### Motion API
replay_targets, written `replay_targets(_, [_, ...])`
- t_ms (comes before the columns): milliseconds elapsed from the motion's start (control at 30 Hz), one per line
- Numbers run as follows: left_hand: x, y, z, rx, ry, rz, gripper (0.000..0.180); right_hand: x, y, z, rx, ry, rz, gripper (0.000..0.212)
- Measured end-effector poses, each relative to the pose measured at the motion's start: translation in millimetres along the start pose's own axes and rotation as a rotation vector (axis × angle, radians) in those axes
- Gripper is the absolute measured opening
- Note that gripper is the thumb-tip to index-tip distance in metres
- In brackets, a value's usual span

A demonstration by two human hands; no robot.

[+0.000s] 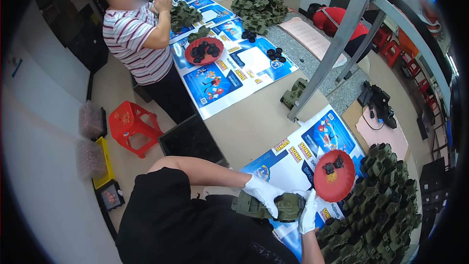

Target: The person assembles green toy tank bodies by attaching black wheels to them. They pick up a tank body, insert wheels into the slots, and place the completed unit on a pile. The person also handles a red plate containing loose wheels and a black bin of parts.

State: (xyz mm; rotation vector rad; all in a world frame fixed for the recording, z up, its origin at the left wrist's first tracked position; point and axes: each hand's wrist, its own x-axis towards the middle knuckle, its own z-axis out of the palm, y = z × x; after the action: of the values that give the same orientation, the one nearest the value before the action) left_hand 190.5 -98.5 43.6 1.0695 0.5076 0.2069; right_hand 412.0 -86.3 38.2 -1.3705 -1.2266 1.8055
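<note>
A dark green toy army truck (pixel 251 207) lies sideways in front of my body, over the table's near edge. My left hand (pixel 264 191), in a white glove, is closed over the top of it from behind. At the truck's right end my right hand (pixel 308 214), also white-gloved, presses its fingers against the toy; whether a small part is between them I cannot make out. Just right of my hands, a red scalloped plate (pixel 320 186) holds a few small black parts (pixel 334 165).
A big heap of green toy trucks (pixel 376 205) fills the table's right side. One more truck (pixel 295 92) stands by a metal post (pixel 337 44). Farther left, a person in a striped shirt (pixel 132 39) stands beside a red plate of black wheels (pixel 204 51). A red stool (pixel 134 126) is behind.
</note>
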Motion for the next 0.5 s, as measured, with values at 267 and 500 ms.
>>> replay_targets(267, [0,4,13,0.312,0.011,0.076,0.091,-4,-17,5,0.278,-0.206,0.663,0.069])
replay_targets(500, [-30,-2,27,0.475,0.079,-0.067,0.098,-26,20,33,0.248,-0.297,0.387,0.055])
